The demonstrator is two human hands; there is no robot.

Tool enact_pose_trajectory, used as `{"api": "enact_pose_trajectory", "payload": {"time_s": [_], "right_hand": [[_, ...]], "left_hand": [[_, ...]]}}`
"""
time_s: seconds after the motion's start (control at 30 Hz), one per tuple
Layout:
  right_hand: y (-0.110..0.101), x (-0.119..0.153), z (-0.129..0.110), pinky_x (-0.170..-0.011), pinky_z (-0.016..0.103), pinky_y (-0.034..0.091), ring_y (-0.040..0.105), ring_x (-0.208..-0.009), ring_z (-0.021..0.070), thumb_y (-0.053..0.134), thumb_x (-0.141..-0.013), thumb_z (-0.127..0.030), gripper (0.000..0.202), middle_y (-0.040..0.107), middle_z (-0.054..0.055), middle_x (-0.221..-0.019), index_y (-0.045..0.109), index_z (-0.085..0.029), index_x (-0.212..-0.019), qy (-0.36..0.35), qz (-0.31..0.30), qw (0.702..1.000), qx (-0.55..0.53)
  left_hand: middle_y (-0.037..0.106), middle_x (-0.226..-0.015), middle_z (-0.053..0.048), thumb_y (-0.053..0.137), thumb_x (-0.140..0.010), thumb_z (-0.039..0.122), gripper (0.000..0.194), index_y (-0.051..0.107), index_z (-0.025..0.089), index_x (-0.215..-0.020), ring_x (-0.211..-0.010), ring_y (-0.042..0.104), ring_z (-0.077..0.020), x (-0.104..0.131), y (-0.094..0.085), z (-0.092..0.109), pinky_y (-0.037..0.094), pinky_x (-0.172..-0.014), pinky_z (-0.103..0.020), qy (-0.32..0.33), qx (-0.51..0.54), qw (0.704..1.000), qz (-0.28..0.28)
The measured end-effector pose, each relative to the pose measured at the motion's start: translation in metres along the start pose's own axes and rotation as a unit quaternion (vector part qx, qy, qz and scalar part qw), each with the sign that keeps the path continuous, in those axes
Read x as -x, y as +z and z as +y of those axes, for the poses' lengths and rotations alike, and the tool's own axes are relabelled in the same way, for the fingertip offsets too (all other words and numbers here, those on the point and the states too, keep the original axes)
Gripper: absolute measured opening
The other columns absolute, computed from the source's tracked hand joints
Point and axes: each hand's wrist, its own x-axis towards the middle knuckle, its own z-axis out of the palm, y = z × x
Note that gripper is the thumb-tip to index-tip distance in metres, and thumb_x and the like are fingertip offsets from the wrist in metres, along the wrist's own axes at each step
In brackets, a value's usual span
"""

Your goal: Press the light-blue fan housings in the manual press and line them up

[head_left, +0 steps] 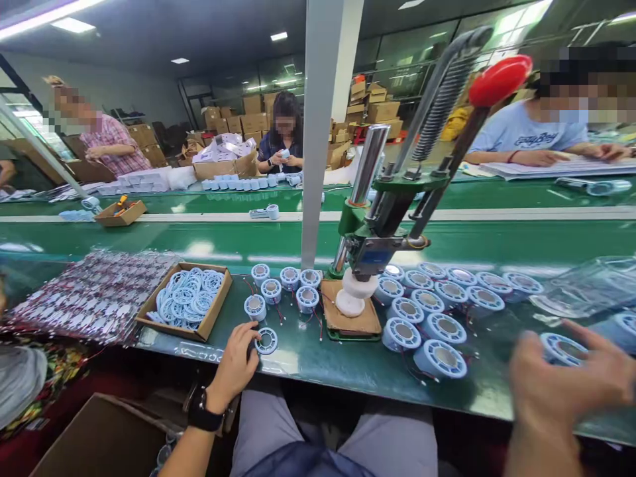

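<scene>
My left hand (238,361) is at the bench's front edge, its fingers curled at the left rim of a blue slotted ring (267,341). The ring lies flat; a dark patch between finger and thumb is unclear. At the right, my right hand (571,377) is smeared by motion, thumb and forefinger spread apart before a blue round housing with a grey disc top (564,350); contact cannot be told. Several similar blue housings (444,358) with thin wires stand right of a hand press (368,252). More housings (255,307) stand left of it.
The press has a red-knobbed lever (499,79), white round pads (350,301) and a cardboard-covered base. A cardboard box of blue rings (189,301) sits left, beside rows of wired metal parts (94,291). Clear plastic (586,285) lies right. Several people work across the green bench.
</scene>
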Motion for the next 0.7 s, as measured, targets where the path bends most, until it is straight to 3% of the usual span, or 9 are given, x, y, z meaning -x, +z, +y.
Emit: {"api": "enact_pose_trajectory", "payload": {"time_s": [0.07, 0.1, 0.17, 0.23, 0.33, 0.4, 0.47, 0.57, 0.7], "right_hand": [[0.011, 0.043, -0.073, -0.077, 0.053, 0.047, 0.062, -0.087, 0.0288, 0.052, -0.092, -0.04, 0.035, 0.064, 0.017, -0.099, 0.063, -0.024, -0.122, -0.09, -0.107, 0.983, -0.12], [0.023, 0.066, -0.108, -0.078, 0.05, 0.049, 0.063, -0.091, 0.0271, 0.048, -0.095, -0.032, 0.034, 0.065, 0.015, -0.102, 0.06, -0.022, -0.125, -0.167, -0.231, 0.94, -0.189], [0.054, 0.112, -0.168, -0.084, 0.04, 0.053, 0.064, -0.099, 0.021, 0.051, -0.092, -0.024, 0.028, 0.066, 0.008, -0.109, 0.065, -0.026, -0.117, -0.268, -0.347, 0.866, -0.242], [0.09, 0.148, -0.212, -0.101, 0.043, 0.048, 0.057, -0.118, 0.0231, 0.057, -0.088, -0.017, 0.034, 0.061, 0.009, -0.124, 0.064, -0.023, -0.121, -0.332, -0.432, 0.81, -0.217], [0.125, 0.179, -0.247, -0.113, 0.054, 0.034, 0.046, -0.131, 0.0295, 0.068, -0.083, -0.017, 0.045, 0.055, 0.015, -0.135, 0.06, -0.018, -0.127, -0.378, -0.478, 0.776, -0.166], [0.128, 0.189, -0.253, -0.109, 0.053, 0.038, 0.049, -0.127, 0.0305, 0.074, -0.08, -0.02, 0.045, 0.056, 0.015, -0.134, 0.062, -0.018, -0.123, -0.393, -0.483, 0.764, -0.169], [0.114, 0.193, -0.244, -0.101, 0.052, 0.044, 0.053, -0.121, 0.0315, 0.078, -0.077, -0.022, 0.043, 0.059, 0.013, -0.132, 0.063, -0.02, -0.118, -0.401, -0.485, 0.757, -0.177], [0.082, 0.192, -0.209, -0.091, 0.051, 0.048, 0.055, -0.115, 0.0331, 0.079, -0.076, -0.022, 0.036, 0.06, 0.009, -0.131, 0.065, -0.022, -0.109, -0.399, -0.482, 0.757, -0.188], [0.045, 0.174, -0.148, -0.09, 0.046, 0.05, 0.056, -0.114, 0.0274, 0.064, -0.086, -0.018, 0.007, 0.066, 0.004, -0.121, 0.063, -0.022, -0.092, -0.349, -0.459, 0.781, -0.24]], "left_hand": [[0.061, -0.125, -0.011, 0.056, -0.081, 0.013, 0.026, 0.058, 0.02, -0.106, -0.119, 0.054, -0.0286, -0.002, 0.003, 0.005, 0.046, -0.099, -0.05, -0.011, -0.012, 1.0, -0.002], [0.062, -0.123, -0.011, 0.061, -0.081, 0.018, 0.027, 0.058, 0.02, -0.108, -0.117, 0.055, -0.0295, -0.002, 0.005, 0.008, 0.047, -0.097, -0.05, -0.017, -0.02, 1.0, -0.003], [0.064, -0.117, -0.01, 0.066, -0.08, 0.022, 0.025, 0.058, 0.02, -0.104, -0.111, 0.057, -0.0295, -0.003, 0.008, 0.011, 0.048, -0.093, -0.048, -0.034, -0.035, 0.999, 0.003], [0.065, -0.111, -0.009, 0.067, -0.08, 0.023, 0.023, 0.057, 0.02, -0.1, -0.106, 0.059, -0.0285, -0.002, 0.008, 0.011, 0.048, -0.09, -0.046, -0.051, -0.048, 0.997, 0.016], [0.065, -0.104, -0.008, 0.066, -0.081, 0.023, 0.022, 0.056, 0.019, -0.1, -0.098, 0.059, -0.0274, 0.005, -0.001, 0.002, 0.049, -0.087, -0.045, -0.076, -0.064, 0.994, 0.039], [0.064, -0.102, -0.008, 0.066, -0.08, 0.022, 0.022, 0.056, 0.019, -0.099, -0.096, 0.059, -0.0272, 0.012, -0.008, -0.006, 0.049, -0.086, -0.044, -0.089, -0.066, 0.992, 0.051], [0.064, -0.101, -0.007, 0.067, -0.079, 0.021, 0.022, 0.056, 0.019, -0.098, -0.097, 0.058, -0.0272, 0.017, -0.014, -0.012, 0.049, -0.087, -0.044, -0.1, -0.063, 0.991, 0.06], [0.063, -0.1, -0.007, 0.068, -0.077, 0.019, 0.021, 0.055, 0.019, -0.093, -0.098, 0.059, -0.027, 0.021, -0.018, -0.015, 0.05, -0.087, -0.044, -0.117, -0.056, 0.989, 0.065], [0.065, -0.111, -0.009, 0.063, -0.075, 0.014, 0.024, 0.057, 0.02, -0.098, -0.107, 0.058, -0.028, 0.015, -0.017, -0.009, 0.048, -0.094, -0.047, -0.112, -0.02, 0.993, 0.024]]}}
